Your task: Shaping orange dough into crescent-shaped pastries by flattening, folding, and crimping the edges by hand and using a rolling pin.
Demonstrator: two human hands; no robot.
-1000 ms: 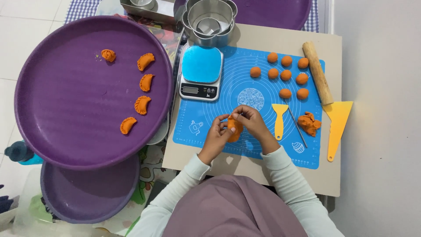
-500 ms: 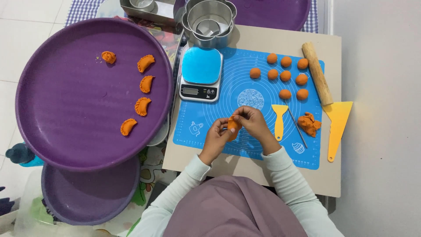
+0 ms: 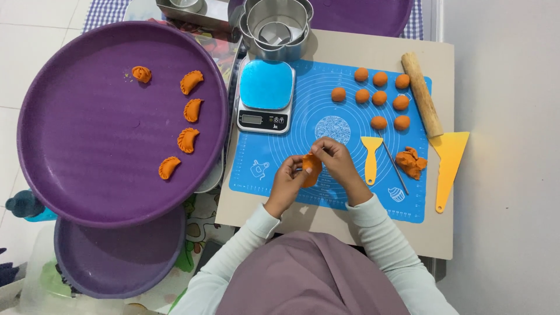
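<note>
Head view: both hands, left hand [image 3: 287, 178] and right hand [image 3: 336, 158], pinch an orange dough piece [image 3: 311, 168] between fingertips over the blue mat [image 3: 274, 166] on the tabletop [image 3: 434, 233]; dough balls [image 3: 379, 97] lie at one o'clock, the purple tray [image 3: 87, 146] at nine.

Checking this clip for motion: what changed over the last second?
Almost nothing. Both hands, left hand and right hand, keep pinching the orange dough piece over the blue mat, fingers shifting only slightly. Dough balls, shaped pastries on the purple tray and scale stayed put.
</note>
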